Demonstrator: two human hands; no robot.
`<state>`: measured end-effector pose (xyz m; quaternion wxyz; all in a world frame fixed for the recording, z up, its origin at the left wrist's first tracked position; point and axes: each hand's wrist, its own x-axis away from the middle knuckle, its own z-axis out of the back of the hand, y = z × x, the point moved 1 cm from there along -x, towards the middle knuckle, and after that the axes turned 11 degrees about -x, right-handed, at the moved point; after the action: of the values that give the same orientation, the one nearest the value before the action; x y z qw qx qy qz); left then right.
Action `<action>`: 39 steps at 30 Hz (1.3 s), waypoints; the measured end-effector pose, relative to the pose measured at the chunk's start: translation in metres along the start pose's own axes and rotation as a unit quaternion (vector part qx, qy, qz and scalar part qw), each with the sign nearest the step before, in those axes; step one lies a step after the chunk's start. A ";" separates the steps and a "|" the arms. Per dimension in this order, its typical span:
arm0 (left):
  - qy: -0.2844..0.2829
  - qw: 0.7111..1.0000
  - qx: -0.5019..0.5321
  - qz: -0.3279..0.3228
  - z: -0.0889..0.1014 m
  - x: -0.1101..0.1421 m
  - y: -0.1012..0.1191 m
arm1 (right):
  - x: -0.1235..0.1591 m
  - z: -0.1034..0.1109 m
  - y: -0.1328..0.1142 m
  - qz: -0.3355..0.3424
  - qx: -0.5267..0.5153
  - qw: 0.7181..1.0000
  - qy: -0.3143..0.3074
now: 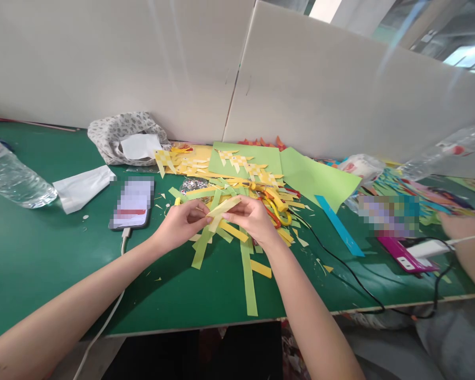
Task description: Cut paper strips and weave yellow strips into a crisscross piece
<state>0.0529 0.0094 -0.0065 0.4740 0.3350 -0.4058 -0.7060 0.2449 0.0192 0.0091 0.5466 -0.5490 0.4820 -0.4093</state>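
My left hand (184,222) and my right hand (254,219) meet over the middle of the green table, both pinching a pale yellow-green paper strip (225,207). The strip looks folded, with its ends crossing between my fingertips. Below and around my hands lies a heap of loose green and yellow paper strips (248,279). Scissors (279,208) with yellow and orange handles rest in that heap, right of my right hand. Behind the hands, several woven yellow-and-white paper fish (237,160) lie on green paper sheets (316,174).
A phone (132,203) on a white cable lies left of my hands. Further left are a white paper packet (85,187) and a water bottle (13,171). A patterned cloth bag (122,134) stands behind. At right are a blue strip (338,224), a magenta power strip (401,253) and another person's hand (461,224).
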 end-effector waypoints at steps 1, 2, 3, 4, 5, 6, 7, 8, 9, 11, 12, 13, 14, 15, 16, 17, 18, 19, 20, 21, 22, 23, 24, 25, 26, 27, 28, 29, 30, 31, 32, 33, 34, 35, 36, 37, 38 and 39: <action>-0.007 1.000 0.003 0.012 -0.001 0.000 -0.001 | 0.000 0.000 0.000 0.003 0.003 1.000 0.002; -0.013 1.000 0.011 0.022 -0.001 -0.001 -0.001 | 0.000 -0.001 0.001 0.007 0.005 1.000 0.005; -0.016 0.999 0.022 0.030 -0.002 -0.001 -0.002 | 0.000 -0.001 0.001 0.011 0.006 1.000 0.009; -0.018 0.999 0.036 0.037 -0.003 -0.001 -0.002 | 0.000 -0.002 0.001 0.014 0.006 1.000 0.013; -0.017 0.998 0.052 0.044 -0.003 -0.002 -0.003 | 0.000 -0.002 0.001 0.017 0.004 1.000 0.017; -0.014 0.996 0.069 0.051 -0.003 -0.003 -0.003 | 0.000 -0.003 0.001 0.019 0.001 1.000 0.020; -0.012 0.994 0.088 0.058 -0.003 -0.003 -0.003 | -0.001 -0.003 0.001 0.021 -0.001 1.000 0.021; -0.012 0.992 0.107 0.066 -0.003 -0.004 -0.003 | -0.001 -0.004 0.002 0.021 -0.002 0.999 0.024; -0.015 0.989 0.125 0.073 -0.003 -0.004 -0.003 | -0.001 -0.004 0.002 0.023 -0.002 0.999 0.030; -0.024 0.984 0.153 0.084 -0.003 -0.005 -0.002 | -0.001 -0.004 0.003 0.032 0.001 0.999 0.043; -0.028 0.982 0.162 0.089 -0.003 -0.005 -0.002 | -0.002 -0.004 0.003 0.039 0.004 0.998 0.051; -0.031 0.981 0.167 0.094 -0.002 -0.005 -0.002 | -0.002 -0.004 0.003 0.047 0.007 0.997 0.056; -0.032 0.980 0.169 0.100 -0.002 -0.005 -0.001 | -0.002 -0.004 0.003 0.052 0.008 0.997 0.055; -0.034 0.979 0.169 0.105 -0.002 -0.005 -0.001 | -0.001 -0.003 0.003 0.053 0.011 0.997 0.047; -0.034 0.980 0.165 0.110 -0.002 -0.005 -0.001 | -0.001 -0.003 0.003 0.048 0.016 0.998 0.034; -0.035 0.980 0.159 0.115 -0.001 -0.005 0.000 | -0.001 -0.004 0.003 0.040 0.024 0.999 0.020; -0.037 0.980 0.153 0.119 -0.001 -0.004 0.000 | -0.001 -0.004 0.003 0.030 0.033 0.999 0.005; -0.040 0.981 0.146 0.122 -0.001 -0.004 0.001 | 0.000 -0.004 0.003 0.021 0.042 0.999 -0.007; -0.044 0.981 0.141 0.124 -0.001 -0.004 0.002 | 0.000 -0.004 0.003 0.017 0.049 0.999 -0.013; -0.048 0.981 0.140 0.124 -0.001 -0.004 0.003 | 0.000 -0.004 0.003 0.017 0.052 0.998 -0.015; -0.052 0.981 0.141 0.123 -0.001 -0.003 0.004 | 0.000 -0.004 0.003 0.019 0.053 0.998 -0.013; -0.056 0.981 0.142 0.123 0.000 -0.003 0.005 | 0.000 -0.003 0.004 0.021 0.052 0.998 -0.010; -0.058 0.980 0.144 0.123 0.000 -0.003 0.006 | -0.001 -0.003 0.004 0.022 0.050 0.998 -0.007; -0.059 0.980 0.146 0.122 0.000 -0.003 0.007 | -0.001 -0.003 0.005 0.022 0.048 0.999 -0.005; -0.060 0.980 0.147 0.120 0.000 -0.003 0.007 | -0.001 -0.003 0.006 0.021 0.048 0.999 -0.003; -0.060 0.981 0.147 0.115 0.000 -0.004 0.006 | -0.001 -0.003 0.006 0.021 0.048 0.999 -0.002; -0.060 0.982 0.146 0.108 0.000 -0.004 0.006 | -0.001 -0.003 0.007 0.021 0.049 0.999 -0.001; -0.060 0.983 0.143 0.101 0.000 -0.004 0.005 | -0.001 -0.004 0.007 0.021 0.051 0.998 -0.001; -0.061 0.984 0.139 0.095 -0.001 -0.004 0.004 | 0.000 -0.005 0.007 0.022 0.053 0.998 -0.002; -0.062 0.985 0.132 0.092 -0.001 -0.004 0.003 | 0.000 -0.007 0.007 0.023 0.054 0.998 -0.004; -0.062 0.986 0.125 0.091 -0.002 -0.004 0.001 | 0.001 -0.009 0.007 0.025 0.054 0.998 -0.005; -0.061 0.987 0.119 0.091 -0.002 -0.004 0.000 | 0.001 -0.010 0.006 0.029 0.052 0.998 -0.001; -0.056 0.987 0.114 0.093 -0.002 -0.004 0.000 | 0.002 -0.012 0.006 0.035 0.050 0.998 0.010; -0.049 0.988 0.113 0.096 -0.002 -0.004 0.000 | 0.002 -0.012 0.005 0.045 0.047 0.997 0.030; -0.039 0.987 0.116 0.099 -0.001 -0.004 0.000 | 0.002 -0.013 0.003 0.059 0.043 0.995 0.061; -0.024 0.987 0.126 0.100 0.001 -0.005 0.001 | 0.002 -0.012 0.002 0.074 0.039 0.992 0.096; -0.003 0.985 0.142 0.100 0.004 -0.006 0.001 | 0.003 -0.012 0.001 0.088 0.036 0.987 0.131; 0.023 0.982 0.163 0.092 0.008 -0.007 0.001 | 0.003 -0.011 0.000 0.100 0.037 0.982 0.158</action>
<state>0.0491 0.0177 -0.0011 0.4850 0.3850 -0.5333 -0.5763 0.2348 0.0141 0.0096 0.5216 -0.4062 0.5989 -0.4519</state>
